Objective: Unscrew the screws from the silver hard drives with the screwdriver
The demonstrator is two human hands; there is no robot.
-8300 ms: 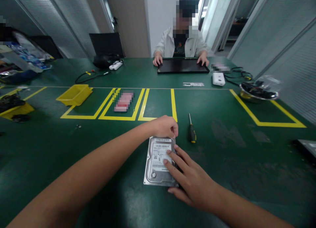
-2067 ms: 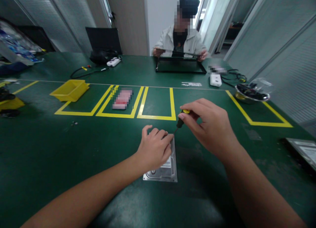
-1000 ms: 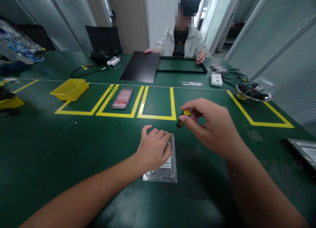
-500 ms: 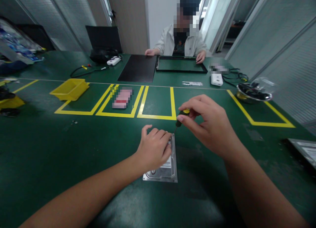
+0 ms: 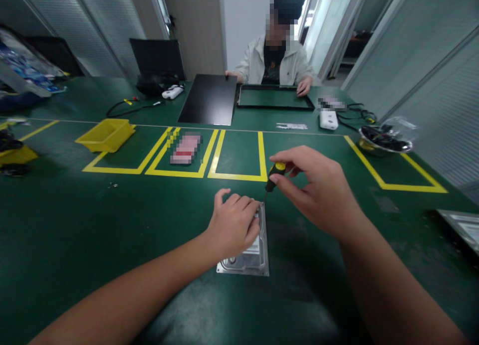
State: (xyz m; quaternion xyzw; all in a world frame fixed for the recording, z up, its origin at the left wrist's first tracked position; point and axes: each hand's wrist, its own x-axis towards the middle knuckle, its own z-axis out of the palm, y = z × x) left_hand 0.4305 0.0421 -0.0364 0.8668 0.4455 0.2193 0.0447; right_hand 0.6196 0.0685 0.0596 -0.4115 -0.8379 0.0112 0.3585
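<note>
A silver hard drive (image 5: 249,263) lies on the green table, its upper left part hidden under my left hand (image 5: 234,225). That hand rests over the drive with its fingers curled at the far edge and its thumb raised. My right hand (image 5: 312,188) pinches a small dark green screwdriver (image 5: 275,177) with a yellow cap between thumb and fingers. The screwdriver's thin shaft points down at the drive's far right corner.
Yellow tape outlines and a yellow bin (image 5: 108,135) lie beyond my hands. Further back, a person handles a black panel (image 5: 209,99) and a black frame (image 5: 277,107). A bowl of dark parts (image 5: 385,140) and another drive (image 5: 462,228) sit right.
The person across has tilted the black panel up at its far edge. The fingers of my right hand have shifted slightly on the screwdriver, showing more of its yellow cap. My left hand has stayed put.
</note>
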